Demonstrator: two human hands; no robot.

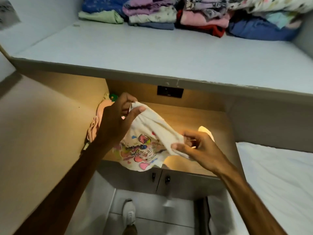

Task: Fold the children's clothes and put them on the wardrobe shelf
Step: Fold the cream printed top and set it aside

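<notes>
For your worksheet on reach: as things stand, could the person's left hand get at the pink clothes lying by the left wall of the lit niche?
Probably not yet: the left hand is beside the pink clothes, nothing between, but it pinches the printed white garment.

The left hand [116,116] hid most of the pink garment [94,128]; the top edge cut off the folded stacks [152,12]; the shoe [129,212] was blurred.

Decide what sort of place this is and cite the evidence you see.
Probably a bedroom with a built-in wardrobe: folded clothes are stacked on the shelf, and a white mattress lies at right.
</notes>
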